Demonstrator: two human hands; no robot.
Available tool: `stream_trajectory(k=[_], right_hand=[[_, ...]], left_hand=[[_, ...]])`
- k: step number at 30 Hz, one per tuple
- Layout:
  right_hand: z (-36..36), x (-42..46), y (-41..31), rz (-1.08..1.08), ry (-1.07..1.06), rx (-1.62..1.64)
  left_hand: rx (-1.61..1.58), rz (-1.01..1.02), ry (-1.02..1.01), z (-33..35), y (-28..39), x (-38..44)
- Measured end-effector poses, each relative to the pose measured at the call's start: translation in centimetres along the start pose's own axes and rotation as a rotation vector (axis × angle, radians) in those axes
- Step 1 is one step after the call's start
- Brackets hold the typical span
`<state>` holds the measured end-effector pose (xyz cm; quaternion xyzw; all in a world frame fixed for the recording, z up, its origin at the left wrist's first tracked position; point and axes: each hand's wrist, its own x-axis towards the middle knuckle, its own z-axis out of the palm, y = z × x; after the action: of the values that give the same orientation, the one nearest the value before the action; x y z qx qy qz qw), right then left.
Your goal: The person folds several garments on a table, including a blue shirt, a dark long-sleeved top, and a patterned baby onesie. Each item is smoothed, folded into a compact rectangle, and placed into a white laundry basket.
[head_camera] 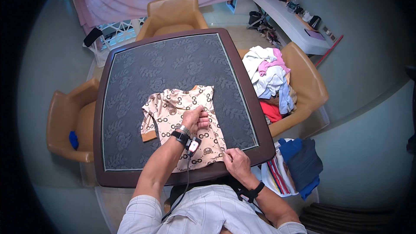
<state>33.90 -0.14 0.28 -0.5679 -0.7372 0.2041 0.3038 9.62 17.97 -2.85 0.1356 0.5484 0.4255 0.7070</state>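
A beige long-sleeved child's top with dark link and bear-face prints lies on the dark leaf-patterned table, its lower edge over the brown rim. One sleeve with an orange cuff sticks out at the left; the other sleeve is not visible. My left hand, with a watch on its wrist, rests on the top's upper right part, its fingers curled; whether it pinches cloth is unclear. My right hand grips the lower right corner of the top between thumb and fingers at the table's near edge.
On a tan armchair at the right lies a heap of mixed clothes. Below it, folded clothes lie in and over a white container. Two more armchairs stand behind and left of the table. A black cable runs from my left wrist.
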Motion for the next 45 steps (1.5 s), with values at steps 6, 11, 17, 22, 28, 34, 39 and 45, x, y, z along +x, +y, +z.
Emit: stream_trajectory(k=[6, 11, 17, 22, 28, 34, 39, 45], right_hand=[[0.0, 0.1, -0.3, -0.016, -0.018, 0.028], [0.2, 0.6, -0.5, -0.051, 0.017, 0.025], [0.6, 0.3, -1.4, -0.164, -0.116, -0.029], [-0.4, 1.1, -0.2, -0.067, -0.293, 0.068], [-0.7, 10.5, 2.8, 0.075, -0.162, 0.207], [2.4, 21.5, 6.5, 0.075, -0.208, 0.19], [4.7, 29.5, 7.0, 0.05, -0.308, 0.155], [6.3, 36.2, 7.7, 0.124, -0.665, 0.138]], left_hand=[[-0.161, 0.085, 0.063, 0.6, 0.4, 2.8], [-0.064, 0.276, -0.004, 0.4, 0.2, 2.2], [-0.116, 0.26, -0.043, -1.6, 0.0, 3.0], [-0.144, 0.216, -0.021, -1.5, -0.2, 3.2], [-0.144, 0.193, -0.054, -1.1, 0.5, 2.5], [-0.19, 0.182, -0.016, -0.9, 0.3, 1.8], [-0.186, 0.134, -0.014, -1.4, -0.2, 1.8], [-0.17, 0.071, -0.058, -1.3, 0.7, 1.3]])
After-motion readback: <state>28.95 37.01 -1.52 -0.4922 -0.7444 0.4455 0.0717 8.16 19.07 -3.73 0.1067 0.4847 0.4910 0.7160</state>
